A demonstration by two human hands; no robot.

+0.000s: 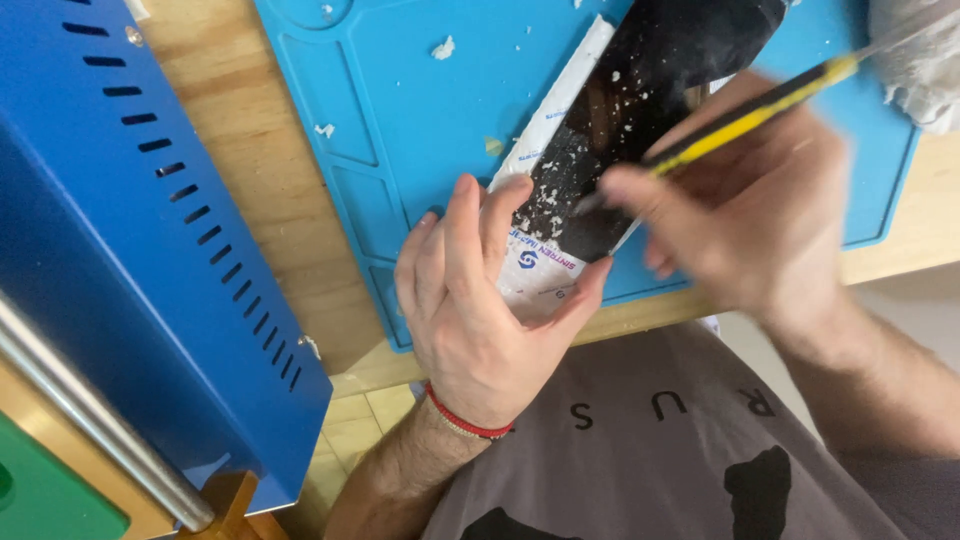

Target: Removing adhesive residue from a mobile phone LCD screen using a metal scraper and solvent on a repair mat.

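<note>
Pale tiled floor (352, 425) glimpsed below, light wooden bench (270, 190) overlaid by blue silicone work mat (400, 110) (littered with white flakes), flat black glossy panel (640, 95) pinned at its near end by left hand (480, 310), fingers spread, yellow-and-black slim tool (745, 118) pinched by blurred right hand (745, 215), blue vented metal housing (130, 260) at left.

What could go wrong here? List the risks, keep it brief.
1. The right hand works a yellow-and-black tool toward the left hand, whose fingers lie on the dark panel close to the tip; a slip might cut or jab them.
2. The hand is blurred, so it moves fast and control may suffer.
3. White flakes litter the panel and blue mat; they could spread or scratch the glossy surface.
</note>
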